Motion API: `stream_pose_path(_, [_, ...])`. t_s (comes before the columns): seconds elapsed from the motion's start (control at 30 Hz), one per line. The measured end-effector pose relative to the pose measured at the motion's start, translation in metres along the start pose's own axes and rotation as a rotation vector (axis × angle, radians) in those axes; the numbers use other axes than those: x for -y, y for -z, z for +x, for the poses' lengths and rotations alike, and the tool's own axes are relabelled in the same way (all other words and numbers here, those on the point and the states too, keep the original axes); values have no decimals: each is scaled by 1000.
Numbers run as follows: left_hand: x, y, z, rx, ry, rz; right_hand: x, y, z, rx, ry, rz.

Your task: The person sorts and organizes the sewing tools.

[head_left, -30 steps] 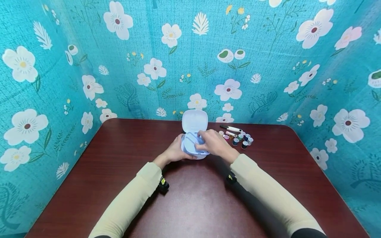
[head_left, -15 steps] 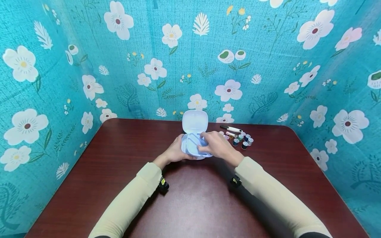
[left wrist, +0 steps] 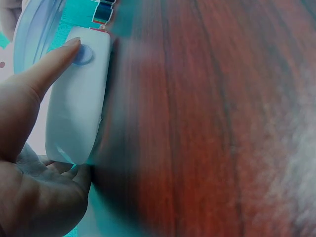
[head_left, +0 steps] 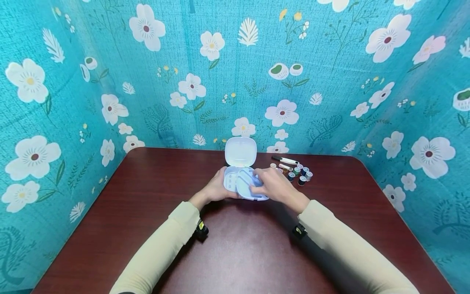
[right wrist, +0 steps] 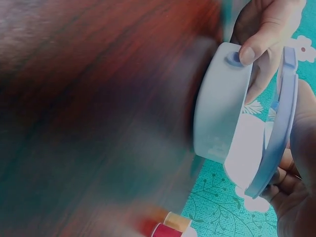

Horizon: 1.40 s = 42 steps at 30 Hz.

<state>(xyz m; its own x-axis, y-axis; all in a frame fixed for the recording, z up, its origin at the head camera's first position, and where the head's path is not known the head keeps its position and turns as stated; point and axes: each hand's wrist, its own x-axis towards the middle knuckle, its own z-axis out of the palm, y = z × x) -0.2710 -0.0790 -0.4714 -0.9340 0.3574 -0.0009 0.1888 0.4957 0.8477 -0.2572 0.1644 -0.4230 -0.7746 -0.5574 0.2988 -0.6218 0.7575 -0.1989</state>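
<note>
A pale plastic box (head_left: 230, 180) stands on the table with its hinged lid (head_left: 240, 151) raised at the back. My left hand (head_left: 214, 188) grips the box's left side; in the left wrist view, its thumb lies by a round button on the front wall. My right hand (head_left: 273, 184) holds a light blue shallow tray (head_left: 244, 184) by its right part, tilted over the right half of the box. In the right wrist view, the tray (right wrist: 282, 133) is apart from the box body (right wrist: 222, 106). Small raised marks show on the box's inner floor at left.
Several thread spools (head_left: 302, 180) stand to the right of the box, close to my right hand. Behind them lie a slim black-and-white pen-like tool (head_left: 287, 159) and a small white tube (head_left: 285, 167). A floral turquoise cloth (head_left: 165, 102) hangs around the table (head_left: 165, 179).
My right hand has moved the tray to the right and a little toward me, uncovering the left part of the box's inside. My left hand stays on the box.
</note>
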Motion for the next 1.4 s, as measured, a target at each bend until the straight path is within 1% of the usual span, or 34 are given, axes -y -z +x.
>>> stream_pose_path(0.17, [1,1,1,15,3,-12,0,1,-8,21,-6,0])
stream_pose_path(0.3, [0,2,1,12,-18,-26,0,2,-14,44,-26,17])
stream_pose_path(0.4, [-2,2,1,14,-22,-28,-1,1,-18,52,-31,25])
stream_pose_path(0.87, [-2,1,0,9,-10,-23,-1,1,-33,60,-27,38])
stream_pose_path(1.17, [-1,0,1,0,-4,-3,9,4,-43,70,-10,15])
stream_pose_path(1.4, [2,-1,3,8,-2,10,23,5,-52,59,44,1])
